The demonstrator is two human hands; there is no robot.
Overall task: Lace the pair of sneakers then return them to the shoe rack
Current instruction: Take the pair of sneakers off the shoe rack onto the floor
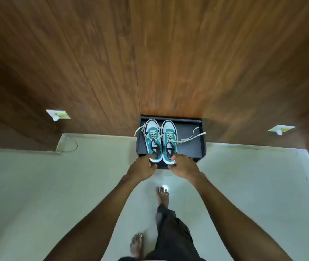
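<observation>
Sneakers (161,140) teal-white, laces loose | on dark shoe rack (187,147) against wood wall (149,53) | left hand (142,168), right hand (182,166) each gripping a heel

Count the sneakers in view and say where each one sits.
2. The left sneaker and right sneaker sit side by side on the dark rack, heels toward the hands.

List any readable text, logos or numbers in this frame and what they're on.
None can be read.
Left sneaker: small patch on the tongue, too blurred to read.
Right sneaker: same kind of patch, too blurred.
Left wall plate: yellow-green sticker, any print too small.
Right wall plate: yellow sticker, any print too small.
Shoe rack: no markings visible.
</observation>
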